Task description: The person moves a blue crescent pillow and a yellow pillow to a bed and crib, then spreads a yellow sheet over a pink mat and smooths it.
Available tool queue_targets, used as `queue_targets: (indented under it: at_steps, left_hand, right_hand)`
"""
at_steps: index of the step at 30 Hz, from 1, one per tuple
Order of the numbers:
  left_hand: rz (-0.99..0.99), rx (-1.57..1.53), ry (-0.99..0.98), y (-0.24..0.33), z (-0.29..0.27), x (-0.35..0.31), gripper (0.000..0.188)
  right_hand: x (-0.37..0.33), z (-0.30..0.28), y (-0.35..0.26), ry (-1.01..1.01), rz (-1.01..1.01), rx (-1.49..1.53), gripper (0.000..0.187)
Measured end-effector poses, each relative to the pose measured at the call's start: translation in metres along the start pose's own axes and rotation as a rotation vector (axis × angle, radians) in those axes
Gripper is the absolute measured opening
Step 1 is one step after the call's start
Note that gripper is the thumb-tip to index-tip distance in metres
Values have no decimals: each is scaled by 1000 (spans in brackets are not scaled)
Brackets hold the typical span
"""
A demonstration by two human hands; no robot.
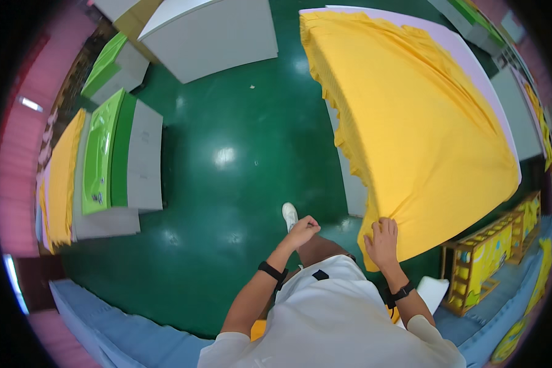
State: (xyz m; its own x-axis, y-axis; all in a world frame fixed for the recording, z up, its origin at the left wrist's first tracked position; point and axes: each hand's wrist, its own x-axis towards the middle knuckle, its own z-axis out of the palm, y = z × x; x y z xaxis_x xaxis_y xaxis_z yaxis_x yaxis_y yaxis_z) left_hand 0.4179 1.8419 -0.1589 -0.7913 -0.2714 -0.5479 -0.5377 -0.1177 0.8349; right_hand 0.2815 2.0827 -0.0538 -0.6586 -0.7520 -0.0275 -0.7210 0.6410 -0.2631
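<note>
A yellow ruffled sheet (417, 122) is draped over a large bed-like table on the right, its gathered edge hanging down the left side. My right hand (383, 241) grips the sheet at its near corner, and creases run out from the fingers. Along the far and right edges, a pale lilac cover (472, 67) shows from under the yellow cloth. My left hand (304, 230) hovers in front of my body, its fingers curled in with nothing visible in them, apart from the sheet.
Left of the green floor (227, 165) stands a unit with a green basin top (104, 147). A white cabinet (214, 37) is at the back. Wooden cot frames with yellow fabric (484, 260) stand at the right, near a blue padded ledge (116, 325) running behind me.
</note>
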Motion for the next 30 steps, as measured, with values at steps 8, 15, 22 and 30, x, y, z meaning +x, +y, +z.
queue_targets:
  at_steps: [8, 15, 22, 30]
  left_hand:
    - [-85, 76, -105, 58, -167, 91, 13]
    - [-83, -33, -59, 111, -312, 165, 10]
    - [-3, 180, -116, 212, -446, 324, 13]
    - [725, 906, -57, 407, -452, 505, 20]
  right_hand:
    - [42, 44, -32, -355, 443, -220, 26]
    - [61, 63, -38, -767, 1173, -87, 57]
    - [156, 135, -72, -611, 1402, 303, 53]
    - [397, 88, -186, -277, 1297, 588, 40]
